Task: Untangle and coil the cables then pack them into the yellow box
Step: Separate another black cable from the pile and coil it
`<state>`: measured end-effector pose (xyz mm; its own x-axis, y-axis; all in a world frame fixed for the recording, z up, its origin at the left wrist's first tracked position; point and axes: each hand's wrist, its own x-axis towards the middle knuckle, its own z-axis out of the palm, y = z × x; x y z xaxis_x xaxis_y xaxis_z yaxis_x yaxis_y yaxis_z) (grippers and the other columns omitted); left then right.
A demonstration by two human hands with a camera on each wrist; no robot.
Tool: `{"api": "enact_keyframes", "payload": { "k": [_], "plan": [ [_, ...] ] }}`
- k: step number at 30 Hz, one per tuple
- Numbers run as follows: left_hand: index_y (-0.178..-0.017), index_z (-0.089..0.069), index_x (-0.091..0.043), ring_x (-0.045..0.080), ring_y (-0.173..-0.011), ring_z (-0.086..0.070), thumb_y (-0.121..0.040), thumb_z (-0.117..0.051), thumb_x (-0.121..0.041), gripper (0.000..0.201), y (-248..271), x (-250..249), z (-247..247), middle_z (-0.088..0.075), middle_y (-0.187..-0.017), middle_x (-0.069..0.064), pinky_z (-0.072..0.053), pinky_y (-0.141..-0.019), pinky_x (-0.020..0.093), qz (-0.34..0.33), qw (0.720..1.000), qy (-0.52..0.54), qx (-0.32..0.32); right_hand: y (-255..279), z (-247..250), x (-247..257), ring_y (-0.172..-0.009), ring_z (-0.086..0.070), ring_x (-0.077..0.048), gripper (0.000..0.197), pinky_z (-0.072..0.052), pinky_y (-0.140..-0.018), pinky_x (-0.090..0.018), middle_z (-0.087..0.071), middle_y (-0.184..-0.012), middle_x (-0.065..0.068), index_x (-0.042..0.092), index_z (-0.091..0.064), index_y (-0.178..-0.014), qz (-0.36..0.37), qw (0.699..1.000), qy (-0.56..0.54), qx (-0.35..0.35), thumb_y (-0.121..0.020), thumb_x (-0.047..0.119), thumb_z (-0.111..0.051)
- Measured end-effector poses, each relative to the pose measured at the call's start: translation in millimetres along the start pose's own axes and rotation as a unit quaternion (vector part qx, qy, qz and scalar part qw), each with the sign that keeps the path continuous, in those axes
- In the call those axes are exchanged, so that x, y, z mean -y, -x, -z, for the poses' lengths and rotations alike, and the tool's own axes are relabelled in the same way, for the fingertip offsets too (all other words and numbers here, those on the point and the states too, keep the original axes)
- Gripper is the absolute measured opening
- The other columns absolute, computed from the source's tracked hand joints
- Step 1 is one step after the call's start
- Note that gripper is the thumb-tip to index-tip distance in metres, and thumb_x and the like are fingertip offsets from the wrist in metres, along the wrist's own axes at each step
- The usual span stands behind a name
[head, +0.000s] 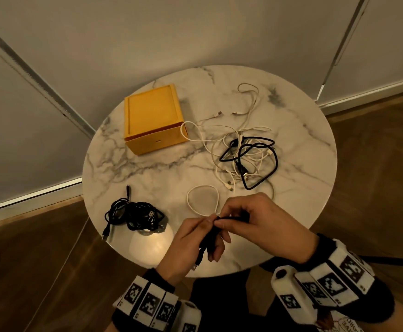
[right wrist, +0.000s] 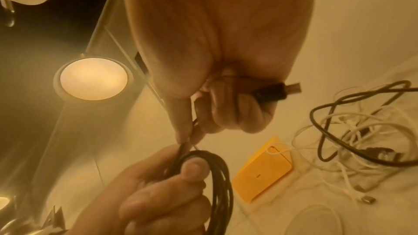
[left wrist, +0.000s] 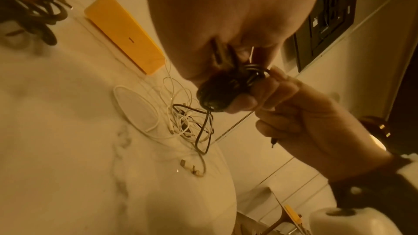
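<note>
Your left hand (head: 190,238) grips a coiled black cable (right wrist: 217,176), thumb clamped over the loops so they cannot spring apart. Your right hand (head: 248,219) pinches its free end, plug (right wrist: 278,90) jutting past curled fingers, apparently to finish the winding. The yellow box (head: 153,118) sits at the table's (head: 310,144) far left edge. Tangled cables (head: 246,154) lie toward its right edge.

Dim, warm light from the glowing round lamp (right wrist: 93,78) beside me; my wrist views look yellowish, soft and edge-warped
</note>
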<state>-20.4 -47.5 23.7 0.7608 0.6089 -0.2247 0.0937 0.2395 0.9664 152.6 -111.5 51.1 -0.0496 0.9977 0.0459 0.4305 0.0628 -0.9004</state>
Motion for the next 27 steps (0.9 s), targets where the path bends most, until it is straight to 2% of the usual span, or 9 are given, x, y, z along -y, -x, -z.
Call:
{"api": "enact_keyframes", "payload": {
  "k": [3, 7, 10, 13, 15, 17, 18, 22, 27],
  "plan": [
    [-0.069, -0.061, 0.002, 0.016, -0.038, -0.040, -0.095, -0.039, -0.034, 0.050, 1, 0, -3, -0.049, -0.046, 0.006, -0.033, -0.045, 0.022, 0.011, 0.999, 0.030, -0.021, 0, -4, -10, -0.057, -0.053, -0.011, 0.013, -0.044, -0.056, -0.031, -0.060, -0.068, 0.000, 0.023, -0.063, -0.085, -0.011, 0.999, -0.017, -0.040, -0.087, 0.034, -0.069],
    [-0.066, -0.059, 0.003, 0.011, -0.032, -0.037, -0.091, -0.048, -0.032, 0.044, 1, 0, -3, -0.049, -0.043, 0.003, -0.024, -0.043, 0.028, 0.026, 0.994, 0.100, -0.024, 2, -13, -20, -0.072, -0.064, -0.013, 0.023, -0.048, -0.064, -0.022, -0.060, -0.100, 0.009, 0.027, -0.063, -0.110, -0.010, 0.999, -0.038, -0.002, -0.090, 0.039, -0.063],
    [-0.063, -0.059, 0.003, 0.011, -0.027, -0.033, -0.089, -0.051, -0.032, 0.044, 3, 1, 0, -0.045, -0.035, 0.000, -0.028, -0.038, 0.020, 0.035, 0.987, 0.155, -0.005, 1, -19, -21, -0.068, -0.066, -0.021, 0.020, -0.053, -0.065, -0.032, -0.069, -0.087, 0.003, 0.015, -0.066, -0.104, -0.022, 0.992, -0.120, 0.043, -0.096, 0.031, -0.057],
    [-0.058, -0.060, 0.000, 0.011, -0.024, -0.031, -0.086, -0.055, -0.036, 0.047, 3, 7, 1, -0.039, -0.031, 0.002, -0.034, -0.035, 0.016, 0.044, 0.980, 0.191, -0.012, 2, -30, -23, -0.059, -0.062, -0.025, 0.036, -0.052, -0.059, -0.038, -0.070, -0.076, 0.001, 0.009, -0.064, -0.094, -0.017, 0.991, -0.127, 0.037, -0.096, 0.043, -0.050],
    [-0.056, -0.059, -0.002, 0.011, -0.024, -0.031, -0.089, -0.058, -0.038, 0.048, 3, 13, -3, -0.039, -0.031, 0.003, -0.033, -0.034, 0.016, 0.067, 0.979, 0.185, -0.060, 3, -40, -28, -0.054, -0.059, -0.014, 0.044, -0.047, -0.055, -0.028, -0.067, -0.073, -0.003, 0.009, -0.062, -0.091, -0.009, 0.994, -0.102, 0.024, -0.097, 0.049, -0.044],
    [-0.056, -0.056, -0.003, 0.012, -0.025, -0.031, -0.089, -0.057, -0.041, 0.050, 1, 18, -10, -0.038, -0.033, 0.004, -0.030, -0.035, 0.016, 0.091, 0.971, 0.180, -0.128, 2, -50, -37, -0.052, -0.056, -0.007, 0.043, -0.040, -0.054, -0.019, -0.064, -0.070, -0.004, 0.009, -0.059, -0.087, -0.025, 0.996, -0.087, 0.004, -0.100, 0.045, -0.040],
    [-0.057, -0.055, -0.004, 0.012, -0.027, -0.031, -0.086, -0.056, -0.040, 0.047, -1, 20, -13, -0.038, -0.034, 0.004, -0.029, -0.035, 0.016, 0.099, 0.965, 0.180, -0.163, 2, -55, -41, -0.053, -0.057, -0.006, 0.041, -0.040, -0.055, -0.019, -0.064, -0.069, -0.003, 0.011, -0.058, -0.084, -0.037, 0.996, -0.085, -0.012, -0.101, 0.043, -0.039],
    [-0.052, -0.053, -0.006, 0.013, -0.033, -0.030, -0.085, -0.059, -0.038, 0.046, -10, 27, -25, -0.037, -0.039, 0.005, -0.025, -0.038, 0.018, 0.092, 0.948, 0.169, -0.253, 2, -73, -53, -0.061, -0.063, -0.016, 0.044, -0.050, -0.062, -0.039, -0.066, -0.068, -0.003, 0.018, -0.055, -0.078, -0.075, 0.989, -0.099, -0.083, -0.101, 0.049, -0.035],
    [-0.051, -0.051, -0.004, 0.016, -0.032, -0.034, -0.080, -0.065, -0.039, 0.048, -21, 29, -32, -0.042, -0.041, 0.009, -0.030, -0.038, 0.019, 0.069, 0.939, 0.127, -0.311, -2, -78, -51, -0.056, -0.063, -0.016, 0.037, -0.053, -0.063, -0.043, -0.062, -0.062, -0.001, 0.020, -0.052, -0.075, -0.099, 0.981, -0.110, -0.129, -0.103, 0.036, -0.035]
  ]
}}
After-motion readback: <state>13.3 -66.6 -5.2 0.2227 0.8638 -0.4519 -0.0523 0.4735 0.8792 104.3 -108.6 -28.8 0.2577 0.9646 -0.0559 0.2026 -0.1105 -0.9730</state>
